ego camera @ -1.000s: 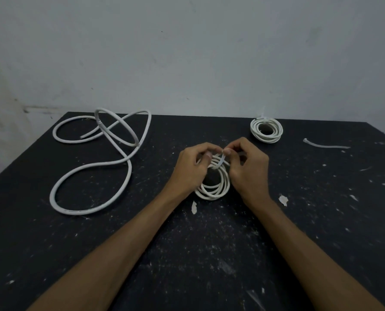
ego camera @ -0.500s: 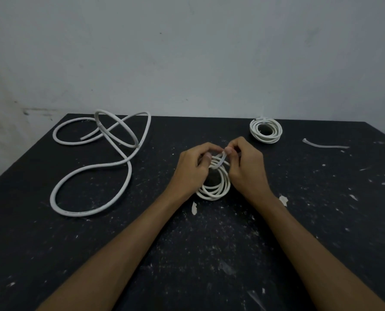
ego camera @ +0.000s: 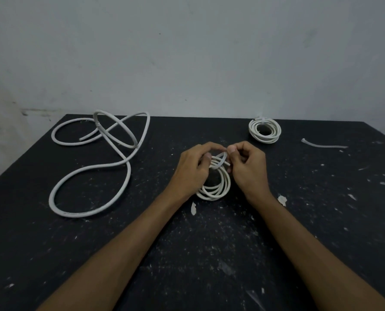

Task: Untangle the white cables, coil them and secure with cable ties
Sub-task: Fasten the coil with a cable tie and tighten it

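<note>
A small coil of thin white cable (ego camera: 218, 188) lies on the black table (ego camera: 187, 243) between my hands. My left hand (ego camera: 193, 169) grips the coil's far left side with curled fingers. My right hand (ego camera: 247, 169) pinches a pale cable tie (ego camera: 222, 158) that loops over the top of the coil. A second small coil (ego camera: 264, 130), bound with a tie, sits at the back right. A thick white cable (ego camera: 92, 167) sprawls in loose loops on the left.
A spare cable tie (ego camera: 323, 145) lies flat at the far right. White flakes and paint specks dot the table top. A grey wall rises right behind the table's back edge.
Both hands stay at the coil; the fingers have shifted slightly and the tie loop over the coil's top looks a little tighter.
</note>
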